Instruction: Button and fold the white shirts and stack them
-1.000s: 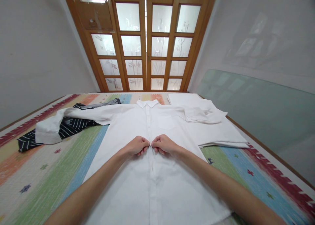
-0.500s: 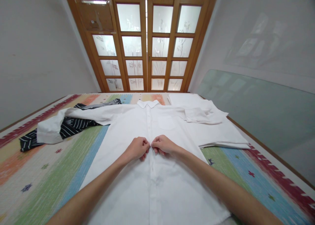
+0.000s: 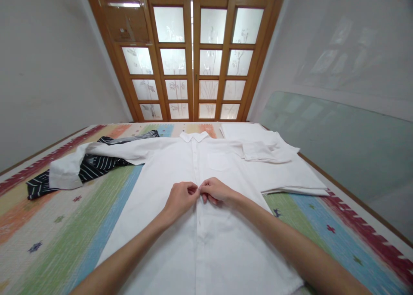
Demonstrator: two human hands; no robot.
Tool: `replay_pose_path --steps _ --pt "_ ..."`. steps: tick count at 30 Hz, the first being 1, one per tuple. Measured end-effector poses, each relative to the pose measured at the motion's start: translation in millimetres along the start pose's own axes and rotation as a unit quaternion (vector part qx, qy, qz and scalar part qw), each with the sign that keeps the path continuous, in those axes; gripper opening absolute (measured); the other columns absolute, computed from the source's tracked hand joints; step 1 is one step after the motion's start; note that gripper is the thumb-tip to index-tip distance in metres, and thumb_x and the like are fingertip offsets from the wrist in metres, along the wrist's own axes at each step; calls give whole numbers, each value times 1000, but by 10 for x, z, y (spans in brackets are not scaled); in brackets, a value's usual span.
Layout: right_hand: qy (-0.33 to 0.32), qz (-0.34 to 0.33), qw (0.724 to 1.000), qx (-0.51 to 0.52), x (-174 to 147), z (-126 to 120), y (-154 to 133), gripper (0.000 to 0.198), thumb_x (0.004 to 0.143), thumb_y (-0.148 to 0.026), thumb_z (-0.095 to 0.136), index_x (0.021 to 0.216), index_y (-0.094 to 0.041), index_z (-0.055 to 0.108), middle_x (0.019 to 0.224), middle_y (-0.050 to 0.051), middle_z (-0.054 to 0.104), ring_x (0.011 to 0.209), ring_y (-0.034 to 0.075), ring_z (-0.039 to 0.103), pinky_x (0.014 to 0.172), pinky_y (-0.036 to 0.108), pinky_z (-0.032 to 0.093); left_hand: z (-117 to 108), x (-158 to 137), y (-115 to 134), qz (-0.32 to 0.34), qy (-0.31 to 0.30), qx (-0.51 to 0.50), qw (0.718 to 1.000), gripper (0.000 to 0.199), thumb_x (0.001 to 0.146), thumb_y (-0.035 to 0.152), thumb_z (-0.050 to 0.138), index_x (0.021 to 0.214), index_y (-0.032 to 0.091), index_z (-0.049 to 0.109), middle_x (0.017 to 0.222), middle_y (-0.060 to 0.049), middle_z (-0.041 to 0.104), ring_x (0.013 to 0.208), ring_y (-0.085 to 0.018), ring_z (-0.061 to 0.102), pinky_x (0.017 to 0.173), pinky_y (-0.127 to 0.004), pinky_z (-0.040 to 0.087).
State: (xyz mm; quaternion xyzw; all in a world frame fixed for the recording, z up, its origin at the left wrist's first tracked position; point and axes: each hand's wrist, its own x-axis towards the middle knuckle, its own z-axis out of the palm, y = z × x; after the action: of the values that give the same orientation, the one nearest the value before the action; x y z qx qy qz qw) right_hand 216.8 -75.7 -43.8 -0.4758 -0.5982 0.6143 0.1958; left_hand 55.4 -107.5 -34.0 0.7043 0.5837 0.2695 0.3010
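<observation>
A white long-sleeved shirt (image 3: 161, 252) lies spread face up, its collar (image 3: 194, 136) at the far end and its button placket running down the middle toward me. Halfway along the placket, my left hand (image 3: 183, 197) pinches the fabric from the left side. My right hand (image 3: 215, 190) pinches the same spot from the right, and the fingertips of both hands meet there. Any button between them is hidden by my fingers. One sleeve (image 3: 66, 170) stretches out to the left; the other is folded at the right of the chest pocket.
Under the shirt is a colourful striped bedspread (image 3: 64, 243). A black and white striped garment (image 3: 100, 168) lies beneath the left sleeve. Folded white cloth (image 3: 287, 178) is at the right. Walls flank both sides, and wooden doors with glass panes (image 3: 192, 62) stand beyond.
My left hand has turned slightly and its fingers have shifted closer to my right fingertips. The right hand stays nearly in place on the placket.
</observation>
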Motion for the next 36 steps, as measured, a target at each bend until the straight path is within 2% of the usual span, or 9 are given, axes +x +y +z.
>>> replay_pose_path --steps 5,18,24,29,36 --pt "8 22 999 43 39 -9 33 24 72 -15 39 72 -14 63 48 -1 61 26 6 39 28 19 15 28 17 -25 -14 16 19 1000 23 76 31 60 69 16 75 74 -8 74 69 -20 66 65 -25 45" --pt "9 19 999 42 62 -1 53 18 73 -17 43 68 -15 60 47 -1 60 25 6 38 26 19 16 40 38 -54 -15 30 -8 999 19 73 23 59 67 14 75 68 -5 73 64 -17 65 61 -24 43" --pt "15 -7 1000 -8 67 -7 103 17 73 -21 50 58 -17 56 41 -4 54 25 5 36 26 18 17 30 50 -102 -25 28 -38 999 18 70 22 59 64 14 74 62 -3 71 61 -16 64 58 -23 42" --pt "31 -26 999 -32 45 -3 96 12 71 -21 54 60 -17 58 43 -5 55 26 6 38 26 18 21 43 65 -144 -26 36 -57 997 18 69 22 59 63 15 74 61 -2 70 60 -15 62 58 -22 42" --pt "34 -46 998 -14 41 -12 115 11 72 -22 57 63 -16 59 47 -5 58 28 5 42 27 18 23 65 99 -203 -25 39 -80 996 17 68 24 61 60 14 72 58 -2 69 57 -14 61 57 -22 42"
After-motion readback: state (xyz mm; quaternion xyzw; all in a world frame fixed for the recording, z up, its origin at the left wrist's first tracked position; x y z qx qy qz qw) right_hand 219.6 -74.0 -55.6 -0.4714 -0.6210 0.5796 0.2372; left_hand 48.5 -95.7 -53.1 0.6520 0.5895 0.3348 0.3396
